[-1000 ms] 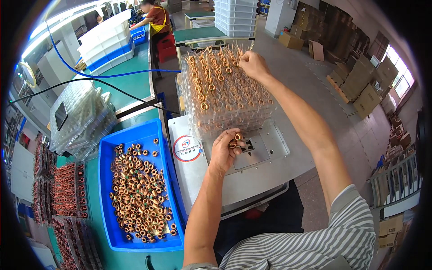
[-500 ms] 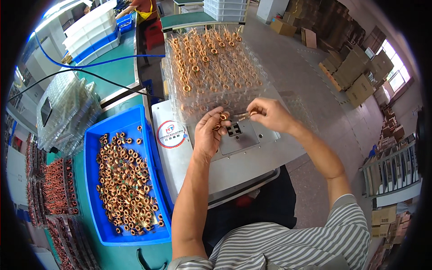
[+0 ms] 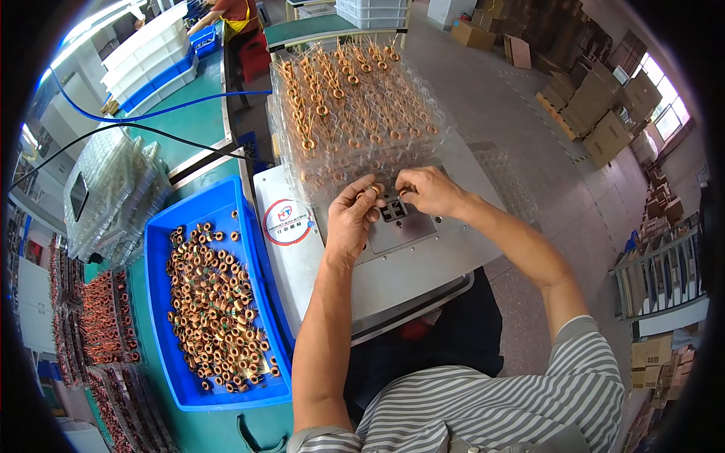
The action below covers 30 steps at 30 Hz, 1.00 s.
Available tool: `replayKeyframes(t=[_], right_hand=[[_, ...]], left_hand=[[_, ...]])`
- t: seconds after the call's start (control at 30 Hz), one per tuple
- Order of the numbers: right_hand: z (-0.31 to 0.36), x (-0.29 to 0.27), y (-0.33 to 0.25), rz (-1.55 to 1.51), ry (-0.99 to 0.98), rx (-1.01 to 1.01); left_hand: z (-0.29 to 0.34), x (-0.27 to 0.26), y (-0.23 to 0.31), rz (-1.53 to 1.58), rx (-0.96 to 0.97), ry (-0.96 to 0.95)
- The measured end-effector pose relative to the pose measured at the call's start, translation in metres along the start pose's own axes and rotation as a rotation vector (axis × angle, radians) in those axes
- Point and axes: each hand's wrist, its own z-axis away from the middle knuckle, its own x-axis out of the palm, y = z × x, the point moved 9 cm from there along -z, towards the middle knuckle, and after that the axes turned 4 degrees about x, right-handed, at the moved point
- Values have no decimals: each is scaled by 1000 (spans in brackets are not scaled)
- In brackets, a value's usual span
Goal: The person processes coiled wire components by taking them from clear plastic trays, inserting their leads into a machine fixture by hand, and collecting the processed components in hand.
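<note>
Copper-wound ring coils (image 3: 375, 189) are pinched in the fingers of my left hand (image 3: 350, 223), over the metal machine top. My right hand (image 3: 432, 192) is closed just above a small dark slotted fixture (image 3: 394, 211) set in that top. Its fingertips cover most of the ring coil they pinch. Behind both hands rises a stack of clear plastic trays (image 3: 377, 155). Ring coils with long wire leads (image 3: 322, 110) stand in rows in the uppermost tray.
At my left a blue bin (image 3: 157, 302) holds many loose ring coils (image 3: 219, 309). Clear trays (image 3: 106, 200) and stacked racks of reddish coils (image 3: 109, 317) stand further left. Blue and black cables cross there. A person (image 3: 240, 13) sits beyond, and cartons (image 3: 604, 143) lie far right.
My right hand has moved left and inward, bringing its ring coil to the slotted fixture beside my left fingers. My left hand stays nearly in place, and the view has shifted slightly.
</note>
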Motion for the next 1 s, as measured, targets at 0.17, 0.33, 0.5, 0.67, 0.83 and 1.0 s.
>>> replayKeyframes(t=[0.17,0.33,0.5,0.67,0.83,1.0], right_hand=[[-5,17,-2,38,-10,-84],[-5,38,4,106,-31,-151],[-5,55,12,142,-47,-134],[-5,55,12,159,-35,-152],[-2,52,13,139,8,-189],[3,50,6,160,15,-219]], left_hand=[[0,-2,0,-10,-3,11],[-3,-6,-3,12,-15,4],[-2,-7,-5,-47,-14,6],[-2,-2,-8,-230,25,-34],[0,2,-6,-352,30,-22],[2,-2,-8,-223,-5,1]])
